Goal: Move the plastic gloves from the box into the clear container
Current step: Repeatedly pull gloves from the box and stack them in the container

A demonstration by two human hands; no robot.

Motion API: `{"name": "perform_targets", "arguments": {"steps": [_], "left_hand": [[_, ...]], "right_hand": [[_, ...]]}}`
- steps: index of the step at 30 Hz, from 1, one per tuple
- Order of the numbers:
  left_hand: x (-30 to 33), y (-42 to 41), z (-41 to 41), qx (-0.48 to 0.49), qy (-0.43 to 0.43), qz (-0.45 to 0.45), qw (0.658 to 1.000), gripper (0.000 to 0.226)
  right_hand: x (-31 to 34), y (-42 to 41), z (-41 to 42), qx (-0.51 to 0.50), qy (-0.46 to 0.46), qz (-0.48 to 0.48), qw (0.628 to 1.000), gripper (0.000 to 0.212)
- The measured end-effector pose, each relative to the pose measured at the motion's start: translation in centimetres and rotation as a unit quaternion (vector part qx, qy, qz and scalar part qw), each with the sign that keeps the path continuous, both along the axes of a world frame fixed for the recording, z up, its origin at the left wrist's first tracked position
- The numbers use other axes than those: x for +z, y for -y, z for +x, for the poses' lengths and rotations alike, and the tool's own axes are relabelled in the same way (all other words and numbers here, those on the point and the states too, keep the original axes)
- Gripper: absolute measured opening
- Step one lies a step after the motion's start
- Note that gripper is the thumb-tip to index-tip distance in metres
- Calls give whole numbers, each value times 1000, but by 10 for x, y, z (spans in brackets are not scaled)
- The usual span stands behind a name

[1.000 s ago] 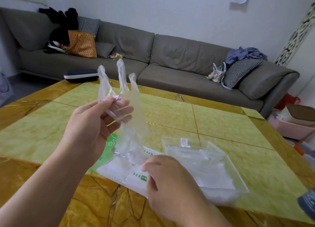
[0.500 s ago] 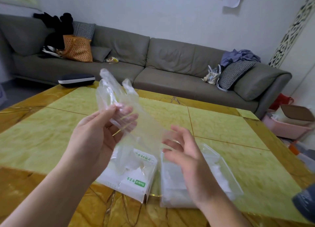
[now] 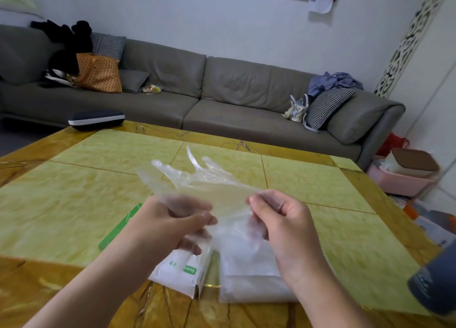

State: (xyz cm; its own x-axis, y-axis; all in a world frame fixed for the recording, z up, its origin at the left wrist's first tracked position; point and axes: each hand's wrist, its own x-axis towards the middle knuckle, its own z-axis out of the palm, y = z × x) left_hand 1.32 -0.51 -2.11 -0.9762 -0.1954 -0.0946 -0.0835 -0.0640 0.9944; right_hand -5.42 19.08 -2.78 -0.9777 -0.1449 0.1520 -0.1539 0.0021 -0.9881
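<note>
White box (image 3: 183, 273) w/ green label and clear container (image 3: 249, 285) sit side by side on the yellow desk (image 3: 74, 199). Above them, left hand (image 3: 162, 226) and right hand (image 3: 283, 226), fingers curled, pinch a plastic glove (image 3: 204, 187) stretched btwn them, its fingertips toward the grey sofa (image 3: 222, 105).

1. Both bare forearms reach forward from the lower edge, converging toward the middle.
2. The left hand (image 3: 170, 226) is turned palm inward, thumb on top, its fingers apparently pinching the plastic glove (image 3: 197, 182), though blur hides the contact.
3. The right hand (image 3: 283, 226) has curled fingers and pinches the glove's other edge between thumb and forefinger.
</note>
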Motion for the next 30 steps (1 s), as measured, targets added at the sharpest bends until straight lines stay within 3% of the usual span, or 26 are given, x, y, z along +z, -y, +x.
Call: {"name": "perform_targets", "arguments": {"steps": [3, 10, 13, 15, 17, 19, 21, 23, 25, 28, 30], "left_hand": [[-1, 2, -1, -1, 6, -17, 1000, 11], [0, -10, -1, -31, 2, 16, 999, 13], [-5, -18, -2, 11, -18, 34, 999, 18], [-6, -22, -4, 37, -32, 65, 997, 19], [-3, -23, -5, 48, -39, 115, 991, 19], [0, -25, -8, 48, -37, 167, 984, 18], [2, -27, -8, 37, -30, 201, 978, 23], [3, -32, -7, 21, -29, 210, 977, 31], [5, -35, -4, 1, -44, 216, 975, 33], [9, -37, -1, -88, -108, 224, 965, 46], [13, -41, 4, -130, -146, 157, 968, 53]], "right_hand": [[0, -9, -7, -36, 5, -8, 999, 20], [-1, -22, -19, -7, 30, 11, 999, 20], [5, -31, -23, -6, 79, -56, 995, 19], [10, -41, -28, 20, 80, -109, 991, 42], [11, -54, -33, 44, -25, -34, 998, 77], [12, -63, -33, 59, -192, 169, 965, 93], [11, -66, -30, 89, -282, 281, 913, 83], [12, -63, -25, 98, -300, 268, 910, 46], [15, -60, -19, 81, -292, 207, 930, 19], [22, -63, -19, 41, -181, 48, 982, 15], [28, -68, -23, 15, -42, -54, 998, 14]]}}
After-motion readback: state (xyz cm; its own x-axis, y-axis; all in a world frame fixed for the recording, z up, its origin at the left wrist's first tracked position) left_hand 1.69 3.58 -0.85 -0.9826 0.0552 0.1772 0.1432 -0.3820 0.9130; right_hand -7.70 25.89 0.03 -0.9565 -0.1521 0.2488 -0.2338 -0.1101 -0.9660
